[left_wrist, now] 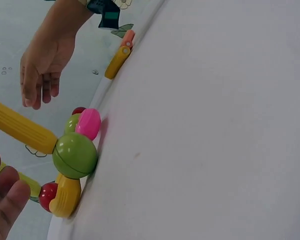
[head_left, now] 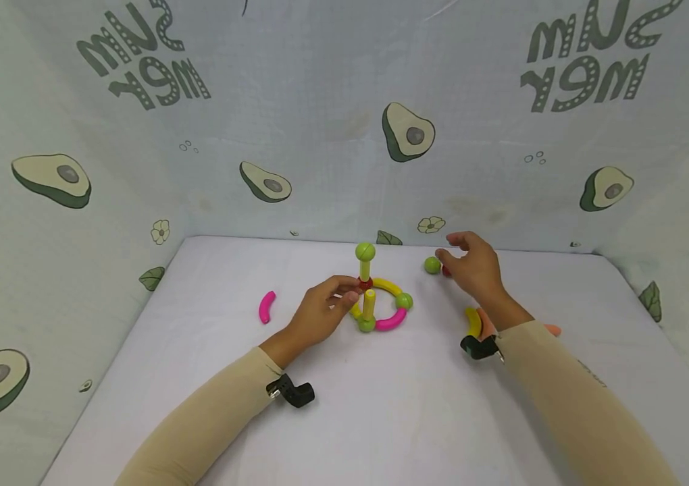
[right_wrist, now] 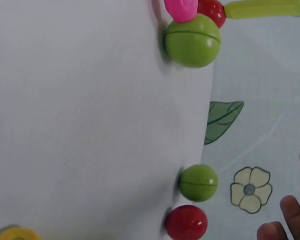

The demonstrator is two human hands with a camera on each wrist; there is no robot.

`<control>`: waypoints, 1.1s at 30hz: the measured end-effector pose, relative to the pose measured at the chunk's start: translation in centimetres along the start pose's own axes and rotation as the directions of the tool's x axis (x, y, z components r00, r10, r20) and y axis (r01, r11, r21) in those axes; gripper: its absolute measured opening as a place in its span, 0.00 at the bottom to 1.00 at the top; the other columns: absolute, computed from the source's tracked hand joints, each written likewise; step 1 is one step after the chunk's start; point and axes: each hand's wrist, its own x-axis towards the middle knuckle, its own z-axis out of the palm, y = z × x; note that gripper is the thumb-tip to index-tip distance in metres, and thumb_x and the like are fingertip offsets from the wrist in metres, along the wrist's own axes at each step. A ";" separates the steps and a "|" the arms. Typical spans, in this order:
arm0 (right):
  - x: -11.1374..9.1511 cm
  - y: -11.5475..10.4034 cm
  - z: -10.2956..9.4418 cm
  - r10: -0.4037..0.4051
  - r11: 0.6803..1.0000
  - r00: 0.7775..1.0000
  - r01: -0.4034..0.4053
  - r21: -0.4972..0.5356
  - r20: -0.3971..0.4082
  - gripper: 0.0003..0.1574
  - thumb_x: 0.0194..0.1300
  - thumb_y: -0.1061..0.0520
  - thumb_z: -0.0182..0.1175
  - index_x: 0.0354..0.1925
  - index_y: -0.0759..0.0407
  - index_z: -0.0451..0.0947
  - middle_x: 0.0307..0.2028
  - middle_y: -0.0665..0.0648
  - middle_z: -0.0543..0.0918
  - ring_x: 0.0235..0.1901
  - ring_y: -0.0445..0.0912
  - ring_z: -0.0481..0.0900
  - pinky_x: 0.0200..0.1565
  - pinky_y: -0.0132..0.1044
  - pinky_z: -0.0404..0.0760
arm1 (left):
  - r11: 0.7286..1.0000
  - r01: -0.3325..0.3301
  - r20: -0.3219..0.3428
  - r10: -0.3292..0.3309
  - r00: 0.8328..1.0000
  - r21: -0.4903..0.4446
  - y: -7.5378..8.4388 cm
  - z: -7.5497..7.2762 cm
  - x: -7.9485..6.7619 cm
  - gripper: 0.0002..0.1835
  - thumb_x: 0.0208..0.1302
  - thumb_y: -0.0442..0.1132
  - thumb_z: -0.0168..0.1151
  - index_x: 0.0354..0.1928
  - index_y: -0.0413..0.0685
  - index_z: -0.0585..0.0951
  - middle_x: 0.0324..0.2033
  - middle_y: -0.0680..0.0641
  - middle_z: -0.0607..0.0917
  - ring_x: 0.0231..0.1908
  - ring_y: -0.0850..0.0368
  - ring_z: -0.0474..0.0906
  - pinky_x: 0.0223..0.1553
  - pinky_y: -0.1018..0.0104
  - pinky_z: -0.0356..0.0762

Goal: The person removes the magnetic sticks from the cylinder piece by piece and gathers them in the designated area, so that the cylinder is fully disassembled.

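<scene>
A ring of curved yellow and pink pieces, joined by green and red balls, lies on the table. From its red ball rises a lime rod topped by a green ball. A yellow rod stands on the nearer green ball. My left hand is at the ring's left side, fingers loosely bent, fingertips overlapping the red ball in the head view. My right hand hovers, fingers spread, above a loose green ball and red ball, holding nothing.
A loose pink curved piece lies left of the ring. To the right are a yellow curved piece and orange pieces, partly hidden by the right wrist and sleeve. A patterned cloth hangs behind the table.
</scene>
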 end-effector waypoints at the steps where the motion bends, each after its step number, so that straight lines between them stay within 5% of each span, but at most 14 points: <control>1: -0.3 -0.4 0.1 -0.027 1.000 1.000 0.027 0.007 -0.002 0.32 0.73 0.48 0.64 0.68 0.60 0.70 0.67 0.66 0.71 0.57 0.62 0.75 0.57 0.55 0.79 | 1.000 -0.002 -0.025 0.002 1.000 0.027 -0.1 -0.2 0.1 0.20 0.76 0.42 0.61 0.62 0.38 0.77 0.54 0.44 0.85 0.55 0.54 0.81 0.55 0.63 0.80; 6: -1.4 -2.1 0.5 -0.172 0.985 0.985 0.172 0.005 0.016 0.31 0.72 0.49 0.65 0.67 0.60 0.72 0.64 0.64 0.75 0.56 0.62 0.75 0.51 0.54 0.82 | 0.993 0.061 -0.113 -0.049 0.992 0.100 -0.9 -0.4 1.1 0.21 0.75 0.43 0.62 0.62 0.39 0.77 0.54 0.46 0.83 0.55 0.55 0.80 0.54 0.63 0.80; 11: -2.3 -3.7 1.1 -0.240 0.971 0.967 0.238 0.033 0.088 0.31 0.71 0.50 0.67 0.66 0.59 0.73 0.63 0.63 0.75 0.54 0.61 0.76 0.49 0.54 0.83 | 0.988 0.115 -0.134 -0.101 0.986 0.100 -1.6 -0.2 2.2 0.22 0.73 0.40 0.64 0.65 0.39 0.76 0.57 0.47 0.82 0.57 0.55 0.79 0.55 0.66 0.79; 20: -2.9 -5.5 3.0 -0.351 0.937 0.921 0.345 0.062 0.173 0.32 0.68 0.53 0.70 0.66 0.57 0.73 0.60 0.59 0.78 0.49 0.58 0.82 0.46 0.50 0.86 | 0.980 0.173 -0.048 -0.169 0.984 0.094 -1.8 0.5 3.9 0.25 0.75 0.42 0.61 0.69 0.44 0.73 0.62 0.45 0.81 0.63 0.53 0.77 0.58 0.65 0.78; 27: -2.8 -6.5 4.5 -0.422 0.907 0.884 0.413 0.088 0.204 0.33 0.67 0.54 0.71 0.66 0.57 0.73 0.60 0.58 0.79 0.56 0.54 0.79 0.54 0.48 0.82 | 0.977 0.181 -0.014 -0.181 0.983 0.112 -1.9 0.9 4.7 0.23 0.77 0.44 0.59 0.69 0.45 0.74 0.58 0.46 0.84 0.60 0.54 0.79 0.58 0.63 0.78; 33: -2.6 -7.2 5.3 -0.429 0.903 0.877 0.406 0.145 0.216 0.34 0.68 0.56 0.70 0.68 0.58 0.72 0.59 0.57 0.81 0.58 0.53 0.79 0.56 0.47 0.81 | 0.976 0.170 -0.014 -0.169 0.985 0.134 -2.2 1.1 5.2 0.21 0.78 0.44 0.58 0.67 0.45 0.76 0.56 0.47 0.85 0.58 0.55 0.81 0.57 0.62 0.79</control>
